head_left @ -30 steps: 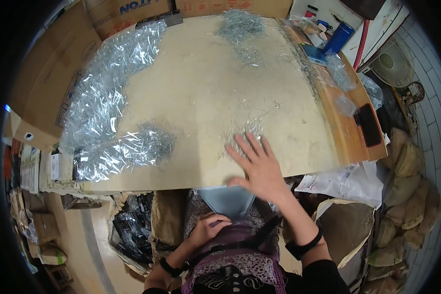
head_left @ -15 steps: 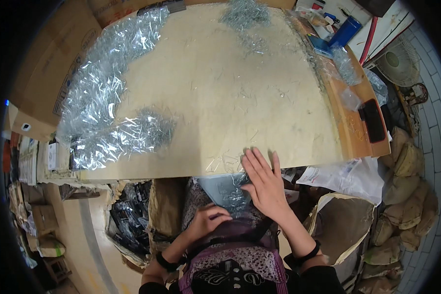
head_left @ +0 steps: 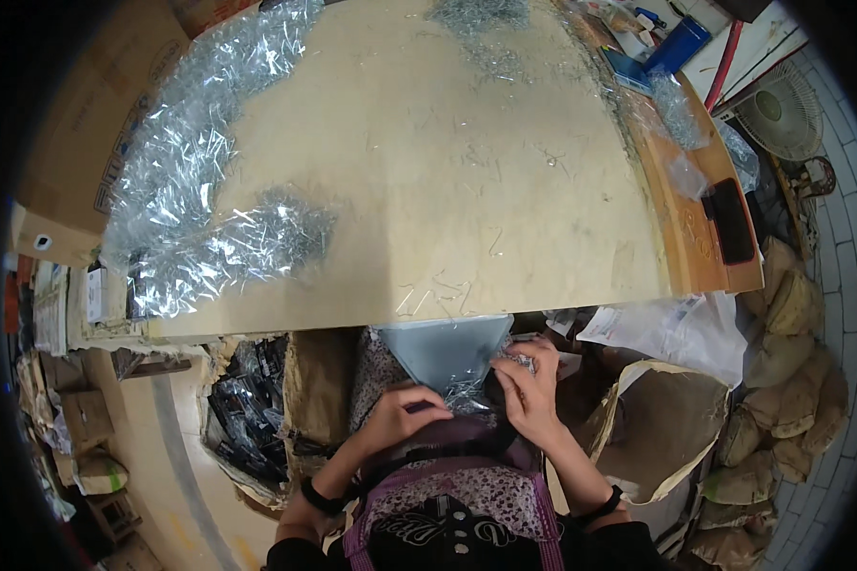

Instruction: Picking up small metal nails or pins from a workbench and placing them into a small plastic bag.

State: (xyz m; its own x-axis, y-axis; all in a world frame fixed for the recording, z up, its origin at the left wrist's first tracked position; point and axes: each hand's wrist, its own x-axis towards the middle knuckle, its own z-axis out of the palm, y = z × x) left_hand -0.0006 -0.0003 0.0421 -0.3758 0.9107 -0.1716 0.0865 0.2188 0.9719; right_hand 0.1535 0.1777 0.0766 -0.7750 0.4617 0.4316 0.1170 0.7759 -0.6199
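Note:
A grey tray-like piece (head_left: 448,347) with slanted sides lies under the table's near edge, in front of my body. Thin shiny wire-like pieces (head_left: 467,392) are heaped at its narrow near end. My left hand (head_left: 402,419) is at the tray's lower left side, fingers curled together; what they hold, if anything, is hidden. On the other side, my right hand (head_left: 531,385) has its fingers closed on a small bunch of shiny wire-like pieces (head_left: 521,362). Several loose bent wires (head_left: 438,293) lie on the tabletop just beyond the tray.
Large glittering heaps (head_left: 186,190) cover the left of the wooden table (head_left: 428,190), with a smaller heap (head_left: 481,14) at the far edge. A phone (head_left: 731,221) lies on the right ledge. Below stand an open sack (head_left: 662,428) and a sack of dark pieces (head_left: 248,409).
My right hand has come off the table edge, down and toward me, and its spread fingers have closed. More of the grey tray shows. My left hand has shifted slightly.

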